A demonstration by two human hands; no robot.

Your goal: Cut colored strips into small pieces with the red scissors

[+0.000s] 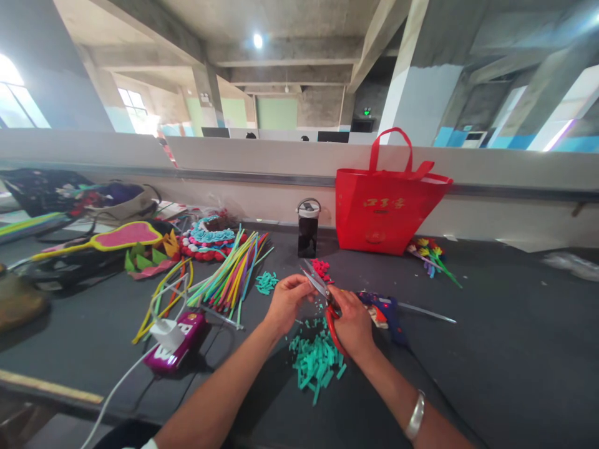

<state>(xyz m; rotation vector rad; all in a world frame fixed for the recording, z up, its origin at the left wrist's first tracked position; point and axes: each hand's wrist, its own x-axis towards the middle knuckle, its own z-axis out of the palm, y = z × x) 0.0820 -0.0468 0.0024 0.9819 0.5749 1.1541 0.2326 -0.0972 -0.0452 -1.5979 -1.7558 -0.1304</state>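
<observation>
My right hand (350, 315) grips a pair of scissors (332, 327) with red handles, their blades partly open and pointing up and left. At the blades, my left hand (291, 302) is closed in a pinch; whatever lies between its fingertips is too small to make out. Below both hands lies a loose pile of green strips (318, 362), with tiny green scraps scattered above it. A small heap of green pieces (266, 282) rests left of my left hand. Just behind the blades is a heap of red pieces (321, 269).
A blue glue gun (390, 318) lies right of my right hand, its cord running forward. Behind stand a dark tumbler (307, 234) and a red bag (388, 212). Coloured pipe cleaners (229, 274), a purple power strip (175, 343) and a floral craft piece (208, 237) occupy the left.
</observation>
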